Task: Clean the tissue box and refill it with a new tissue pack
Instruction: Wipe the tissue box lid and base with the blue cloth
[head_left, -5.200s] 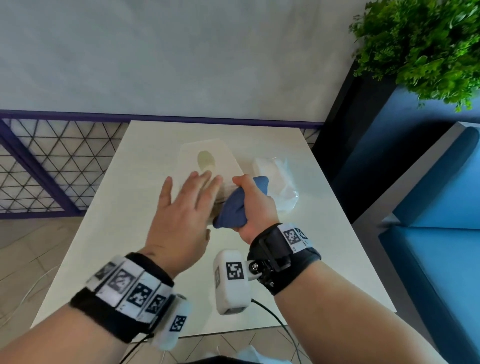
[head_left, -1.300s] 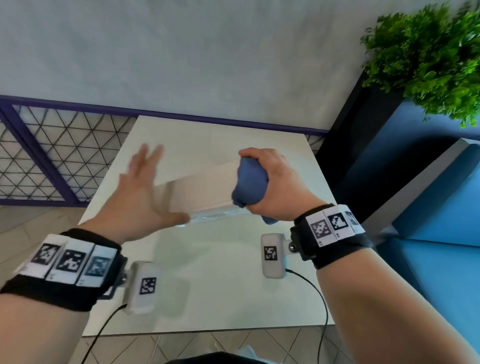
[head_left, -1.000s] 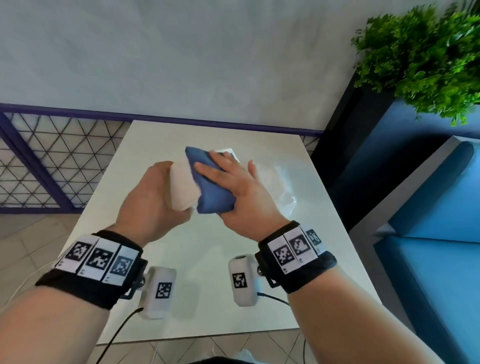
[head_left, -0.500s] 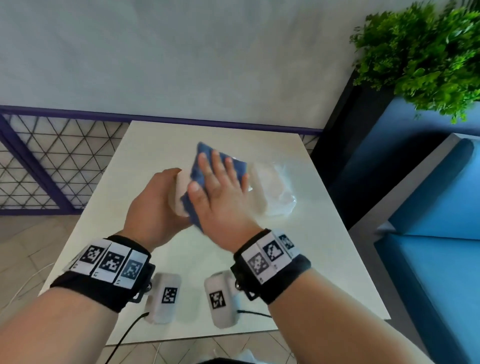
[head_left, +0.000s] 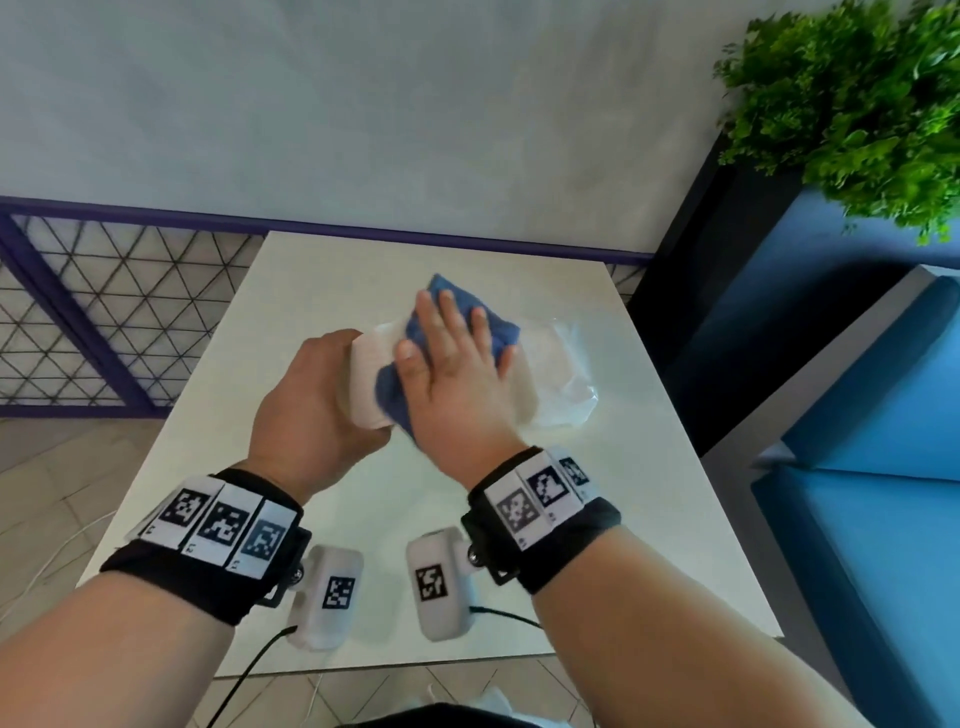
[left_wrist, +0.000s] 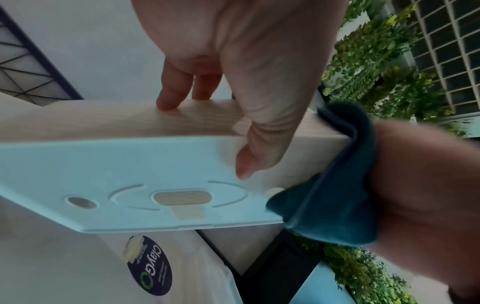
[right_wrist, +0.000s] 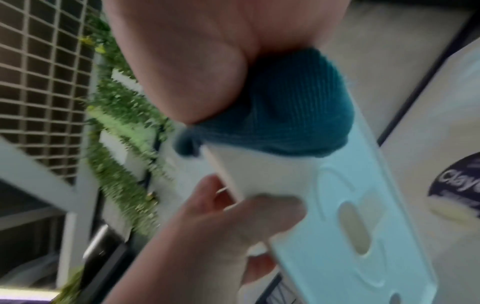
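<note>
The pale wood-grain tissue box (head_left: 363, 382) is lifted off the table (head_left: 322, 291) and tilted. My left hand (head_left: 317, 395) grips its near end, thumb on the light plastic base (left_wrist: 124, 176) and fingers over the wood side (left_wrist: 103, 121). My right hand (head_left: 452, 364) lies flat, fingers straight, pressing a blue cloth (head_left: 467, 322) against the box's upper side. The cloth (left_wrist: 335, 191) wraps over the box's edge (right_wrist: 280, 115). A new tissue pack (head_left: 561, 374) in clear wrap with a dark round label (left_wrist: 150, 267) lies on the table just right of the box.
The white table stands against a grey wall with a purple rail. A black planter with green foliage (head_left: 852, 98) and a blue sofa (head_left: 883, 467) stand to the right. A purple wire fence (head_left: 93, 322) is at the left.
The box was turned and taken up in my left hand. My right hand flattened on the cloth and slid it along the box's upper side, away from me.
</note>
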